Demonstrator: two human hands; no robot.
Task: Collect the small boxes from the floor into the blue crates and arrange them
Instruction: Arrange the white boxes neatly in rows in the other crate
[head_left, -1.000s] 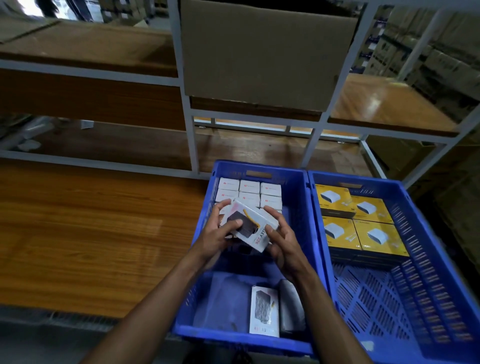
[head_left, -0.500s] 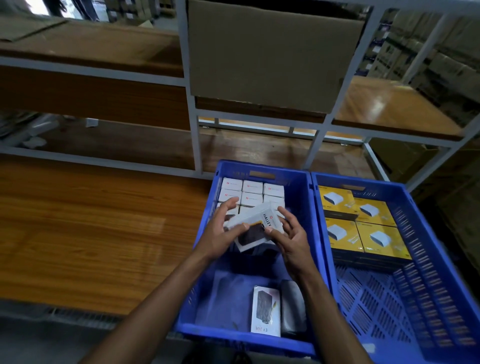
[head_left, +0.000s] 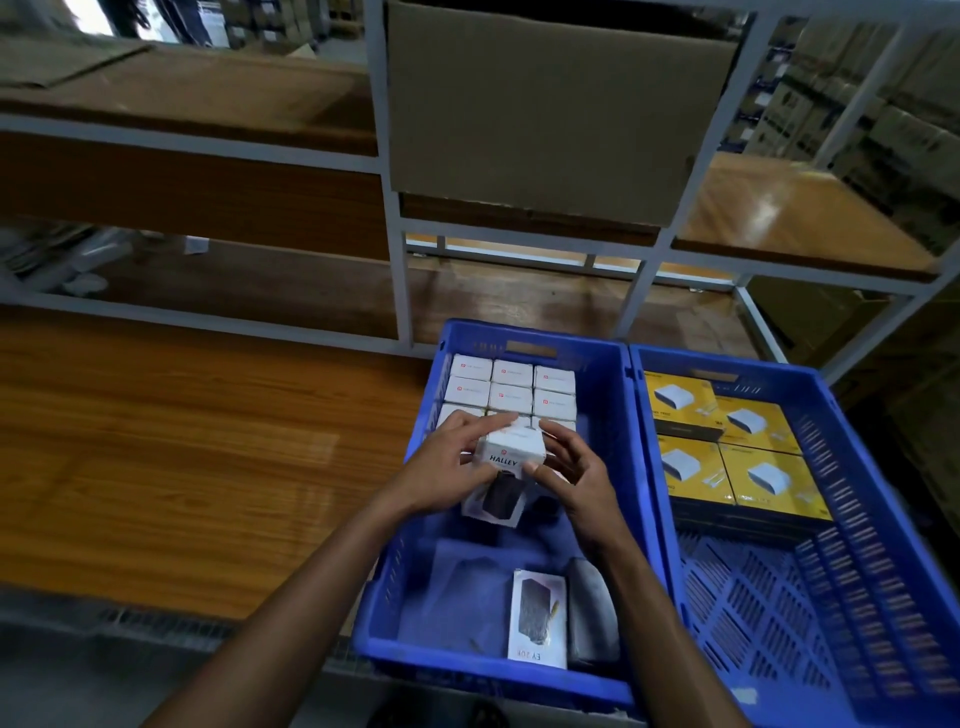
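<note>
Nearest the person, a white power bank box (head_left: 536, 614) lies flat at the front of the left blue crate (head_left: 605, 415). Over the crate's middle, the left hand (head_left: 451, 467) and right hand (head_left: 574, 470) pinch a white "HALLEY" box (head_left: 511, 451) between their fingertips, its end turned upward. Just beyond it stand rows of small white boxes (head_left: 511, 387); the right blue crate (head_left: 852, 467) beside holds yellow boxes (head_left: 727, 447).

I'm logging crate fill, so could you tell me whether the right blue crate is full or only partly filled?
Partly filled: yellow boxes cover only the far half of the right blue crate; its near floor shows bare.
</note>
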